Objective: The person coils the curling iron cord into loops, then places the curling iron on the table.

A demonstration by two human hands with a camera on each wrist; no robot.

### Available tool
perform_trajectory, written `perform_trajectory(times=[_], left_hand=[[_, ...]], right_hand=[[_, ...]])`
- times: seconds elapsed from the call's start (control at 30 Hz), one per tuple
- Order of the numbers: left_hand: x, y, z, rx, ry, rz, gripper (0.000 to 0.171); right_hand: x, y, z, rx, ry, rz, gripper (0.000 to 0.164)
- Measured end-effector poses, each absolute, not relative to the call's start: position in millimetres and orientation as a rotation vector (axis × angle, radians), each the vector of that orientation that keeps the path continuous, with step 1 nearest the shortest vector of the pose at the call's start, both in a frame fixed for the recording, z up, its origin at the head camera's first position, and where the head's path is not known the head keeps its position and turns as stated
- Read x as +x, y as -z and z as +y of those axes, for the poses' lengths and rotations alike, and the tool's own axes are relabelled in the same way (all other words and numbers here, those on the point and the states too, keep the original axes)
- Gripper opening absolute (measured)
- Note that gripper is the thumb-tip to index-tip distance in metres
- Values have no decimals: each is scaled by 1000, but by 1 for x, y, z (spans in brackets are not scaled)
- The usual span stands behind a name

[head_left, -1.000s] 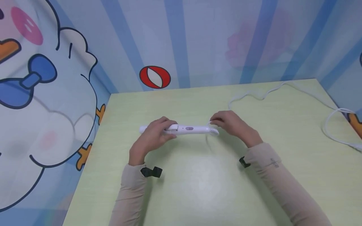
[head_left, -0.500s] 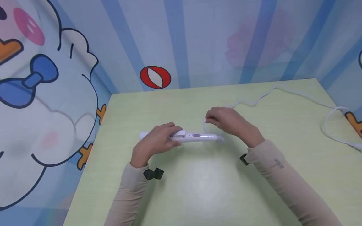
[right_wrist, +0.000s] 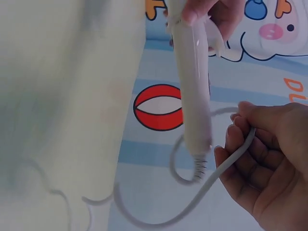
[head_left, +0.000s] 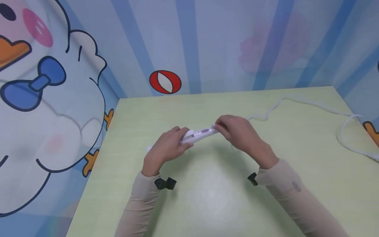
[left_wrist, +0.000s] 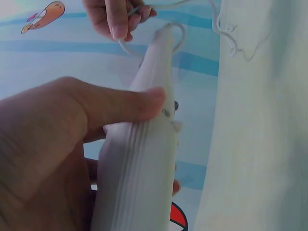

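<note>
A white curling iron (head_left: 204, 133) is held above the table, its cord end slanting toward the right and back. My left hand (head_left: 167, 148) grips it around the middle, with the thumb lying along the body in the left wrist view; that hand hides part of it. Beside the handle's cord end, my right hand (head_left: 244, 135) pinches the white cord (right_wrist: 192, 206) between thumb and fingers. In the right wrist view the cord makes a loose loop by the ribbed sleeve (right_wrist: 199, 167) at the handle's end. A small oval switch (head_left: 205, 131) shows on the handle.
The pale green table (head_left: 189, 204) meets a printed wall (head_left: 219, 46) at its back edge. From the right hand the cord trails over the table's back right, bends near the right edge and runs to a white plug-like end (head_left: 374, 156).
The curling iron has gone from nearly level to slanting, its cord end swinging toward the back. Both hands have shifted slightly, the right hand now close to that end. The cord has slid a little left.
</note>
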State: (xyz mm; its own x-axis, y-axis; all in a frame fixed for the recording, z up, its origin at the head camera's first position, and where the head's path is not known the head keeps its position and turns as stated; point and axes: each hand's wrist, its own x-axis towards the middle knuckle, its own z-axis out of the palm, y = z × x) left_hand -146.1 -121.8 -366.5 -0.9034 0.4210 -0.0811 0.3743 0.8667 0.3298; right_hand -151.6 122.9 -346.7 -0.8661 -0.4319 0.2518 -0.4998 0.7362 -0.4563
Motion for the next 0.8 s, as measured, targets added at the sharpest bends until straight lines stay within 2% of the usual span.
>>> perform_trajectory(times=[0.2,0.43,0.8], left_hand=[[-151,366,-128,613,-590,2888,41],[-156,359,-133,636,-685,2866,41],[-156,353,-132,728,-848,2775,41]], right_hand=[[-138,351,124,699,-1109,-2761,16],[-132,364,133,774,-1317,-2692,17],[-134,404,161,874,-1538,-2637,18]])
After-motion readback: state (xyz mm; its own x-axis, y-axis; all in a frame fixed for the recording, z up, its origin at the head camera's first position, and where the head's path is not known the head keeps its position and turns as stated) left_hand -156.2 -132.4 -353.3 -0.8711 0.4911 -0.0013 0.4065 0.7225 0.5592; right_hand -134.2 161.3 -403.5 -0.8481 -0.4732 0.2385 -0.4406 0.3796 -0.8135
